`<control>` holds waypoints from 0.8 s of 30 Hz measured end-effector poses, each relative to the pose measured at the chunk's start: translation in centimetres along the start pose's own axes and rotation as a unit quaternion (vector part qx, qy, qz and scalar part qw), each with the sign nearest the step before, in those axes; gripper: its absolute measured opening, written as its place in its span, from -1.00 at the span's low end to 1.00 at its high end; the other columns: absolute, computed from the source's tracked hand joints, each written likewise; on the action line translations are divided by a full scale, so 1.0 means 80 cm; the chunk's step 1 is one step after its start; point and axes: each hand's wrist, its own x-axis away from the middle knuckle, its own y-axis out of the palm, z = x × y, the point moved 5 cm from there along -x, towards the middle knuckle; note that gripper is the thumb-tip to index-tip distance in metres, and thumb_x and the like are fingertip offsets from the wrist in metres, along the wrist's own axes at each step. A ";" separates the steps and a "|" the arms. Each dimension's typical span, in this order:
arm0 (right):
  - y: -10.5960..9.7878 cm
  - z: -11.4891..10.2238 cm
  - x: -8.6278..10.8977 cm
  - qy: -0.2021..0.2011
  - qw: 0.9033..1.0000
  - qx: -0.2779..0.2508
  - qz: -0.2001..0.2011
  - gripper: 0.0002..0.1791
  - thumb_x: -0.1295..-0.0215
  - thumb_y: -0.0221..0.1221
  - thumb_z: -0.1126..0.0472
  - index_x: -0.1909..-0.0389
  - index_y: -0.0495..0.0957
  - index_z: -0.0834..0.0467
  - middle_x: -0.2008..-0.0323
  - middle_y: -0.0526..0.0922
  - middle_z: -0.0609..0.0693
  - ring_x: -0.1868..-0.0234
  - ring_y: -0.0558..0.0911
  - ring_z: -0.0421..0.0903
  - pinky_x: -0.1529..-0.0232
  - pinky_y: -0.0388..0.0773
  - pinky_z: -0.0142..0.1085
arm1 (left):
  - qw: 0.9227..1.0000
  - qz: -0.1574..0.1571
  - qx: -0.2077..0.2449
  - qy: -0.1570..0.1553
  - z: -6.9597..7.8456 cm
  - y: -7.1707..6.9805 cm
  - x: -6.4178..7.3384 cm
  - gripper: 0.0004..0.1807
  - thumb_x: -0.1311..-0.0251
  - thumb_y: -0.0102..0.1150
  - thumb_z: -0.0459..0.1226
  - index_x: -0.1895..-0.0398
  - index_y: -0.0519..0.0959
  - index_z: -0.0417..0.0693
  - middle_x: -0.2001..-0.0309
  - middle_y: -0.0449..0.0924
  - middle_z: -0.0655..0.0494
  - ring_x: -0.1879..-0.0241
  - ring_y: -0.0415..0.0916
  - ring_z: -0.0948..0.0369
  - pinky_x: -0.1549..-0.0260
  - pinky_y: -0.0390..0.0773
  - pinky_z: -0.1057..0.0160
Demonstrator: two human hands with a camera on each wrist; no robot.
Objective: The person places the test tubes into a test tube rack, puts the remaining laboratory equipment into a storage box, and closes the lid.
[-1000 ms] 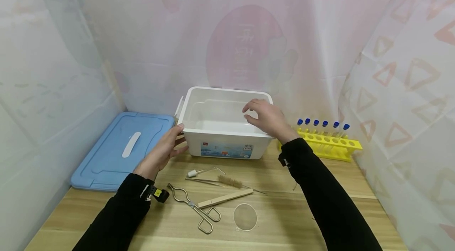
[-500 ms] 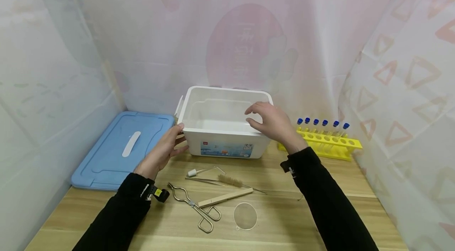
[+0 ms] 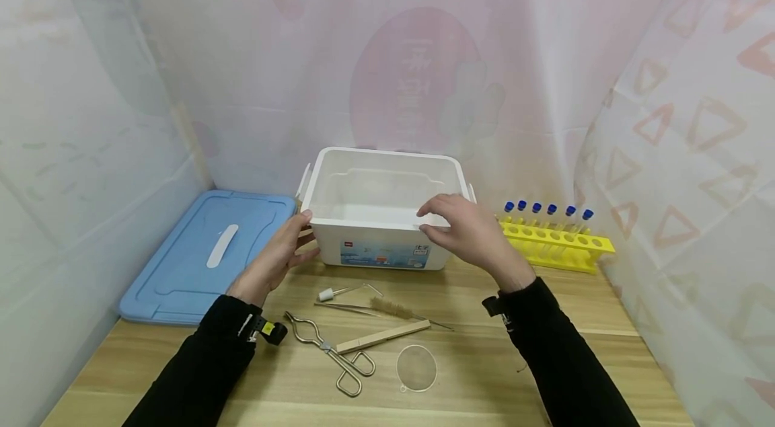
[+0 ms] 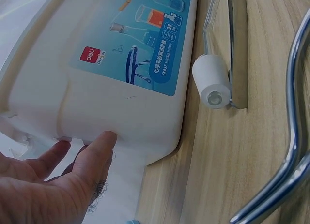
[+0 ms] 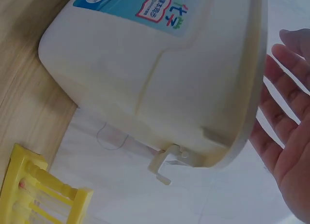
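A white plastic storage box (image 3: 375,239) with a blue label stands lidless at the back of the table. Its interior looks bare. My left hand (image 3: 278,253) touches its front left corner, fingers extended along the wall; the left wrist view shows one fingertip against the white side below the label. Over the front right rim hovers my right hand (image 3: 469,232), fingers loosely curved and holding nothing. In the right wrist view those fingers are spread beside the box rim (image 5: 256,88). A white latch handle (image 5: 169,161) hangs out from the box's side.
Left lies a blue lid (image 3: 181,259); right stands a yellow test tube rack (image 3: 560,245) with several blue-capped tubes. In front lie crucible tongs (image 3: 329,350), a wooden clamp (image 3: 384,336), a brush (image 3: 390,308), tweezers (image 3: 342,306), a white-stoppered glass tube (image 3: 327,294) and a round disc (image 3: 416,368).
My right hand has drawn back from above the box's inside toward its front right rim, lower and nearer to me. The left hand stays at the box's left corner.
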 end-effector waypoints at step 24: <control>0.011 -0.063 0.056 -0.111 0.993 -0.020 -0.044 -0.76 -0.59 0.56 0.06 -0.15 0.80 -0.09 -0.08 0.88 -0.17 0.01 0.82 -0.22 0.06 0.86 -0.29 | 1.000 0.004 0.001 -0.003 -0.002 -0.001 -0.001 0.01 -0.88 -0.22 0.30 -1.01 -0.23 -0.08 -0.94 -0.19 -0.39 -0.93 -0.06 -0.38 -0.83 0.38 -0.35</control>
